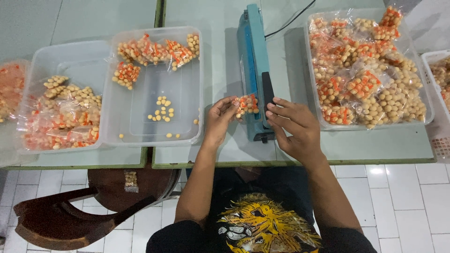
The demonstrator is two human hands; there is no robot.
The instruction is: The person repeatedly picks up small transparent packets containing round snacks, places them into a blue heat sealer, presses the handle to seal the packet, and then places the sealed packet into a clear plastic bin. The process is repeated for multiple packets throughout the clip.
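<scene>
My left hand (219, 119) pinches a small clear packet of tan balls with orange print (246, 104) and holds it at the jaw of a blue heat sealer (253, 61) that runs lengthwise down the table. My right hand (293, 126) rests on the near end of the sealer with its fingers spread over the black handle (267, 91), just right of the packet. It grips nothing that I can see.
A clear tub (199, 79) left of the sealer holds a few filled packets and loose balls. Another tub (33, 84) further left and a tub (424, 117) on the right are piled with packets. A wooden chair (93, 206) stands under the table's near edge.
</scene>
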